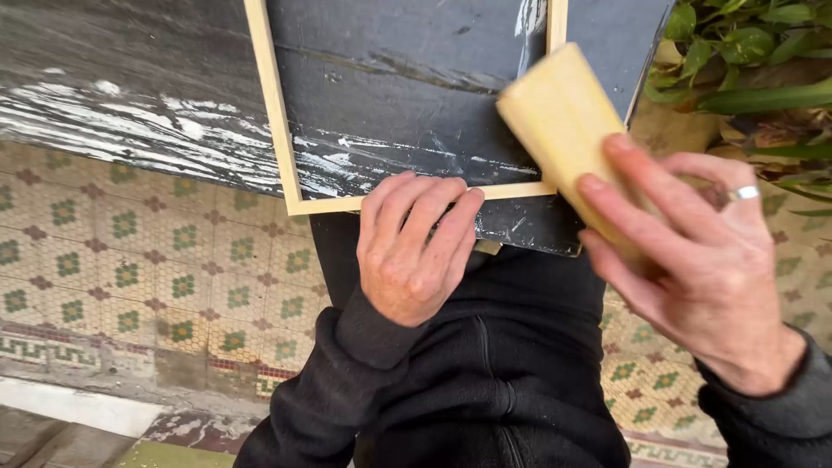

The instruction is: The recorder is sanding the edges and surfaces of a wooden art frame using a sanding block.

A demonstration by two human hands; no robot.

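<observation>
Your left hand (pixel 414 247) presses fingers down on the near rail of the pale wooden frame (pixel 276 113), pinning it to the dark board (pixel 130 87). Your right hand (pixel 693 260) clasps a tan sanding block (pixel 559 117) at the frame's right corner. The rails look bare and smooth; how much sanding remains I can't judge.

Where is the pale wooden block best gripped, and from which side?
Grip the wooden block across its long narrow sides near the lower end, coming from the right, as the right hand does; its far end stays free, while the left hand presses on the thin frame.
</observation>
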